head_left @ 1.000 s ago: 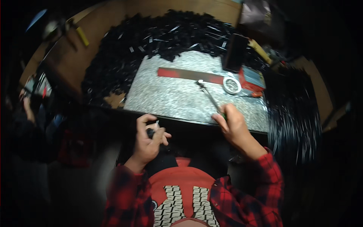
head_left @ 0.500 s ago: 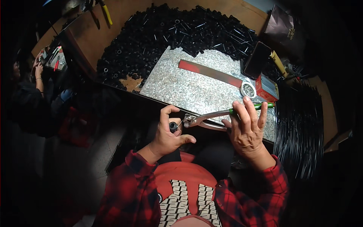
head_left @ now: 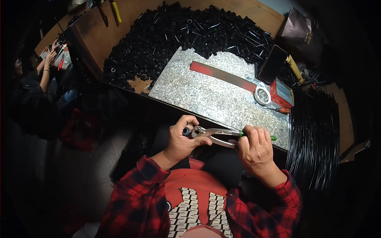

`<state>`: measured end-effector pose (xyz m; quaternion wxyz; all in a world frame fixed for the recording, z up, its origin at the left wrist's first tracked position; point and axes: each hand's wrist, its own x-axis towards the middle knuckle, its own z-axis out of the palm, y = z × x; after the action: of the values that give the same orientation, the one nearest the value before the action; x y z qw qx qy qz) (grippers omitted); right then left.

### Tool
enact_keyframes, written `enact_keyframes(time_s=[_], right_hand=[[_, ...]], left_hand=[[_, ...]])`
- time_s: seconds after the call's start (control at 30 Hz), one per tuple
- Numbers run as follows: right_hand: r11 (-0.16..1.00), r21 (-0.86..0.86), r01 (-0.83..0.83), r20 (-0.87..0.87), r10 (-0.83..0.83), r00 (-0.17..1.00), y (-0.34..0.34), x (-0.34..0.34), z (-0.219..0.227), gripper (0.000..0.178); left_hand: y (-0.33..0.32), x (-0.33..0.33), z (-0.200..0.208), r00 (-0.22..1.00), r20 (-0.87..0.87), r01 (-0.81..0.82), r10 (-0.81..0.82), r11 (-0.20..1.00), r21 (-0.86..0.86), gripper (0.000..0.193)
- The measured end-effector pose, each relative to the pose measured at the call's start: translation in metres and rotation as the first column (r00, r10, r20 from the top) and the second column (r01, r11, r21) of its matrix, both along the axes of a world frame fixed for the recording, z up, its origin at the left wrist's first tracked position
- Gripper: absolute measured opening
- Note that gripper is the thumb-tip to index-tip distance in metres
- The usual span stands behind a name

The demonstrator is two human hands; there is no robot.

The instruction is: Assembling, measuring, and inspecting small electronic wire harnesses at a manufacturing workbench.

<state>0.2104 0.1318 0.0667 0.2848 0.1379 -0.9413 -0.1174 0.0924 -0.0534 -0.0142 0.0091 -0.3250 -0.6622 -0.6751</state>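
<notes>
My left hand (head_left: 179,141) is closed round a small black tubular piece (head_left: 186,131), its hollow end showing between the fingers. My right hand (head_left: 256,151) grips a pair of metal pincers (head_left: 219,132) by their green handles. The pincers point left, and their jaws are beside the black piece, close to my left thumb and forefinger. Whether the jaws bite on anything is hidden by the fingers. Both hands are in front of the bench's near edge, above my lap.
On a speckled metal sheet (head_left: 198,95) lies a red and grey bar (head_left: 223,77). A white round dish (head_left: 262,95), red box (head_left: 281,94), screwdriver (head_left: 283,110) and phone (head_left: 272,63) are at right. Behind are heaped black parts (head_left: 158,43); thin black rods (head_left: 311,139) hang right. A person (head_left: 45,71) works far left.
My right fingers have closed round the green handles, bringing them together and slightly lower. My left thumb and forefinger have curled in toward the pincer jaws.
</notes>
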Motion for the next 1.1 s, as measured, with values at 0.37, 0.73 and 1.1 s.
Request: enact_keyframes(time_s=[0.37,0.73,1.1], right_hand=[[0.424,-0.764,0.487,0.641,0.590,0.491,-0.003,0.028,-0.008,0.017],[0.840,-0.542,0.005,0.300,0.188,0.935,-0.004,0.033,-0.024,0.028],[0.485,-0.668,0.564,0.736,0.542,0.406,0.006,0.035,-0.022,0.036]], left_hand=[[-0.014,-0.007,-0.003,0.948,0.001,0.317,-0.317,0.947,-0.060,0.071],[-0.006,-0.016,0.004,0.949,-0.027,0.312,-0.314,0.949,-0.051,0.067],[-0.003,-0.023,0.003,0.882,-0.065,0.461,-0.467,0.883,-0.089,0.051]])
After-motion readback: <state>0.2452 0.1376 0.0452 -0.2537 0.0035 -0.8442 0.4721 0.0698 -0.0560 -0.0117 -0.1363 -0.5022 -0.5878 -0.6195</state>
